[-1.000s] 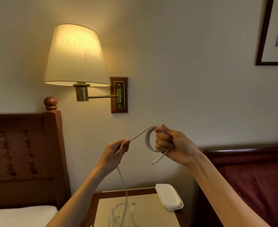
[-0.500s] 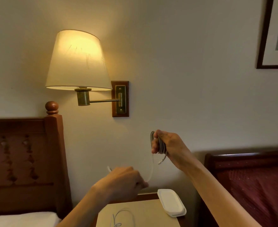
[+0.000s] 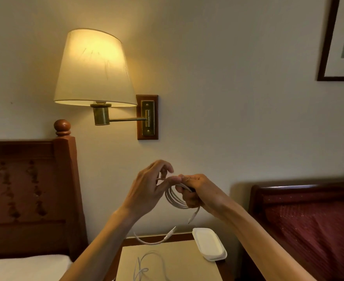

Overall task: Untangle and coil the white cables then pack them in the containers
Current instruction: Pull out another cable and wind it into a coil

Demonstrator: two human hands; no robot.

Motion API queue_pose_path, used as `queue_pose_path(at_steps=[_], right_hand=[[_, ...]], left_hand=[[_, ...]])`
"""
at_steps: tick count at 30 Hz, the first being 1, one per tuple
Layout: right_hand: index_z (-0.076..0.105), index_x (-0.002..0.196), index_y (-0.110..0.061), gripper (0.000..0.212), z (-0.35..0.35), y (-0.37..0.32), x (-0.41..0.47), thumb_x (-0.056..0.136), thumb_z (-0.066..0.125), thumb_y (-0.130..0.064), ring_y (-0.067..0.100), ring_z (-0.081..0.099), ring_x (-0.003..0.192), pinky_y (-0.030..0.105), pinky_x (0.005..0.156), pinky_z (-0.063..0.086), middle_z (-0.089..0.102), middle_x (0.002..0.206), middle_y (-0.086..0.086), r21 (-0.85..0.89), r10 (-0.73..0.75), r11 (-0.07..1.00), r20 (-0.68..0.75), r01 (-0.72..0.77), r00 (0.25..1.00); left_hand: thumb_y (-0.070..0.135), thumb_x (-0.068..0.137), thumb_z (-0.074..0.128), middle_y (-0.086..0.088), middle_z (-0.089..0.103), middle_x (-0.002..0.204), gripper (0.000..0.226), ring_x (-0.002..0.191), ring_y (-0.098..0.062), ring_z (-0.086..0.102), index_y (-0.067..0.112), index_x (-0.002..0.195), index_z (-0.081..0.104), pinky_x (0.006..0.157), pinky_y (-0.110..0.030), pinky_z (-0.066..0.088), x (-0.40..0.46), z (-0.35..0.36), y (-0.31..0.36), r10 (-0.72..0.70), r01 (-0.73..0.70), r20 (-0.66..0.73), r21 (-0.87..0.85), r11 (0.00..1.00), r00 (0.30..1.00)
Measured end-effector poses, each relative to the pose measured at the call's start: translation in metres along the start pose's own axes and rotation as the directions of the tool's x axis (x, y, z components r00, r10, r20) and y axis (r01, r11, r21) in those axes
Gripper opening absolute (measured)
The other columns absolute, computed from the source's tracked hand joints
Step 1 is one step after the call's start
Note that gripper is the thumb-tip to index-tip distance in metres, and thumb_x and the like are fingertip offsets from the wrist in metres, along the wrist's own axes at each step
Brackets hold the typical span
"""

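Note:
My right hand (image 3: 199, 191) grips a coil of white cable (image 3: 174, 197) held up in front of the wall. One plug end (image 3: 193, 217) dangles below the coil. My left hand (image 3: 152, 187) meets the coil from the left and pinches the cable between thumb and fingers. The loose tail (image 3: 154, 241) swings in a loop under my left wrist. More white cable (image 3: 144, 266) lies on the nightstand's tan mat (image 3: 187, 266). A white lidded container (image 3: 208, 243) sits at the mat's back right corner.
A lit wall lamp (image 3: 94, 67) hangs above the left headboard (image 3: 31, 191). A second bed's dark red headboard (image 3: 305, 216) stands at the right. A framed picture (image 3: 341, 39) hangs top right. White bedding (image 3: 25, 267) shows at the lower left.
My left hand rose from low beside the nightstand up to the coil in my right hand. The right hand dropped a little, and the cable's tail lifted off the mat.

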State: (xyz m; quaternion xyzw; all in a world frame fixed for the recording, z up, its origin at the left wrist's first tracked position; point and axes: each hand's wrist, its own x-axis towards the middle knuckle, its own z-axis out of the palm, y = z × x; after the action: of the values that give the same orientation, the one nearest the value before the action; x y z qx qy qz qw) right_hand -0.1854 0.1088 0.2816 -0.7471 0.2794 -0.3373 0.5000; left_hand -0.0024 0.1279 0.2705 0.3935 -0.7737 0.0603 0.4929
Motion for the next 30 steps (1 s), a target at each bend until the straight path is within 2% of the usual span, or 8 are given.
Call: queue_pose_path(at_steps=[3, 5, 7, 10, 14, 20, 24, 30], right_hand=[[0.055, 0.071, -0.012, 0.047, -0.005, -0.006, 0.000, 0.107, 0.030, -0.028, 0.011, 0.026, 0.045, 0.022, 0.047, 0.025, 0.035, 0.050, -0.004, 0.078, 0.015, 0.997, 0.017, -0.016, 1.000], [0.053, 0.069, -0.012, 0.048, -0.008, -0.010, -0.001, 0.107, 0.029, -0.027, 0.011, 0.025, 0.045, 0.023, 0.047, 0.025, 0.034, 0.049, -0.004, 0.112, 0.018, 0.994, 0.024, -0.021, 1.000], [0.052, 0.066, -0.012, 0.049, -0.009, -0.012, 0.000, 0.107, 0.028, -0.026, 0.011, 0.024, 0.045, 0.022, 0.046, 0.025, 0.032, 0.049, -0.004, 0.147, 0.027, 0.989, 0.015, -0.029, 1.000], [0.051, 0.060, -0.014, 0.053, -0.010, -0.015, 0.002, 0.106, 0.029, -0.025, 0.012, 0.020, 0.044, 0.024, 0.046, 0.021, 0.028, 0.050, -0.002, 0.213, 0.055, 0.976, -0.022, -0.049, 0.998], [0.050, 0.062, -0.013, 0.051, -0.008, -0.015, 0.004, 0.106, 0.029, -0.026, 0.012, 0.019, 0.043, 0.024, 0.044, 0.020, 0.025, 0.049, -0.002, 0.280, 0.073, 0.958, -0.042, -0.058, 0.996], [0.049, 0.062, -0.013, 0.049, -0.004, -0.013, 0.006, 0.106, 0.030, -0.027, 0.011, 0.021, 0.041, 0.022, 0.043, 0.024, 0.027, 0.047, -0.005, 0.262, 0.086, 0.963, -0.088, -0.060, 0.992], [0.054, 0.069, -0.010, 0.049, 0.004, -0.009, 0.007, 0.107, 0.029, -0.029, 0.012, 0.029, 0.045, 0.023, 0.048, 0.031, 0.034, 0.050, -0.002, 0.241, 0.057, 0.970, -0.142, -0.021, 0.988], [0.068, 0.095, -0.014, 0.027, -0.002, 0.010, 0.003, 0.103, 0.043, -0.023, 0.018, 0.068, 0.078, 0.028, 0.076, 0.059, 0.069, 0.082, 0.003, -0.169, -0.172, 0.977, -0.290, 0.127, 0.941]], left_hand=[[0.045, 0.094, 0.050, 0.013, 0.063, 0.089, 0.033, 0.073, -0.008, 0.057, 0.019, 0.108, 0.064, 0.066, -0.019, 0.045, -0.002, 0.002, 0.000, -0.173, 0.209, 0.150, -0.268, 0.940, 0.973], [0.036, 0.097, 0.044, 0.013, 0.059, 0.072, 0.033, 0.066, -0.004, 0.050, 0.016, 0.100, 0.070, 0.063, -0.016, 0.039, -0.007, 0.003, 0.006, -0.271, 0.379, 0.292, -0.431, 0.819, 0.917], [0.039, 0.098, 0.042, 0.000, 0.049, 0.071, 0.040, 0.063, -0.009, 0.038, 0.015, 0.097, 0.074, 0.059, -0.019, 0.032, -0.012, 0.004, 0.010, -0.341, 0.485, 0.349, -0.546, 0.683, 0.873], [0.049, 0.097, 0.034, -0.005, 0.054, 0.076, 0.055, 0.064, -0.012, 0.035, 0.008, 0.098, 0.070, 0.061, -0.025, 0.032, -0.013, 0.003, 0.014, -0.382, 0.573, 0.428, -0.649, 0.500, 0.819], [0.052, 0.095, 0.039, 0.000, 0.043, 0.067, 0.049, 0.062, -0.011, 0.035, 0.011, 0.090, 0.066, 0.060, -0.026, 0.032, -0.006, 0.003, 0.021, -0.392, 0.610, 0.472, -0.673, 0.419, 0.790], [0.049, 0.096, 0.041, 0.002, 0.040, 0.064, 0.042, 0.060, -0.011, 0.033, 0.019, 0.068, 0.048, 0.059, -0.026, 0.030, -0.004, 0.004, 0.025, -0.420, 0.633, 0.478, -0.644, 0.430, 0.772], [0.049, 0.097, 0.044, 0.000, 0.038, 0.065, 0.042, 0.060, -0.013, 0.033, 0.016, 0.071, 0.043, 0.060, -0.029, 0.031, -0.004, 0.014, 0.030, -0.568, 0.625, 0.307, -0.572, 0.532, 0.764], [0.041, 0.101, 0.039, 0.004, 0.033, 0.055, 0.051, 0.052, -0.011, 0.030, 0.023, 0.053, 0.041, 0.057, -0.029, 0.028, -0.004, 0.007, 0.024, -0.590, 0.522, 0.099, -0.596, 0.610, 0.801]])
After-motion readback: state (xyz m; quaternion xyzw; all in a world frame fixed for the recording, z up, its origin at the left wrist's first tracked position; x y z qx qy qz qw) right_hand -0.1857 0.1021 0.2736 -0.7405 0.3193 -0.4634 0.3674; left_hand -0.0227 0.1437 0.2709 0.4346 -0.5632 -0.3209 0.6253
